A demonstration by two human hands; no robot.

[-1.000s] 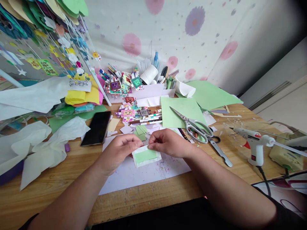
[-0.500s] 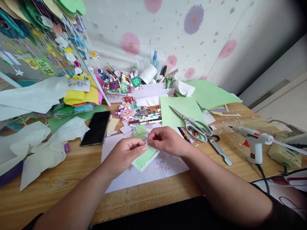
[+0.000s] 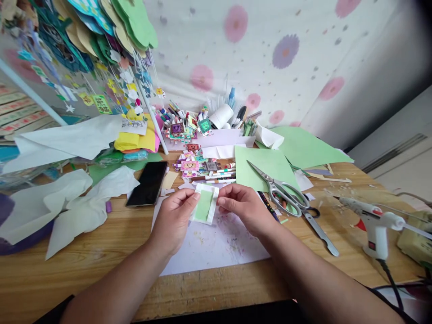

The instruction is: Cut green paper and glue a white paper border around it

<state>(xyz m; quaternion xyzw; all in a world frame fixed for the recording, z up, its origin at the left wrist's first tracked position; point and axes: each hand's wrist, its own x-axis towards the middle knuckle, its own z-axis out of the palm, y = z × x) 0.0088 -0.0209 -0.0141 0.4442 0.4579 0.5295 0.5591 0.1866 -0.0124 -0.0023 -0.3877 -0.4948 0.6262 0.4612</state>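
Between my hands, above a white sheet of paper, is a small green paper piece with a white border. My left hand pinches its left edge between thumb and fingers. At its right edge my right hand has thumb and fingertips drawn together on the white border; the fingertips are partly hidden. Specks of colour mark the white sheet below. Several markers and small drawn paper figures lie just beyond.
Right of my hands, scissors rest partly on green paper. A glue gun stands farther right. To the left are a black phone and crumpled white tissue. Hanging paper decorations fill the upper left.
The bordered green piece has turned from slanted to nearly upright, facing me. My right hand has moved from its top to its right edge. The view has shifted left.
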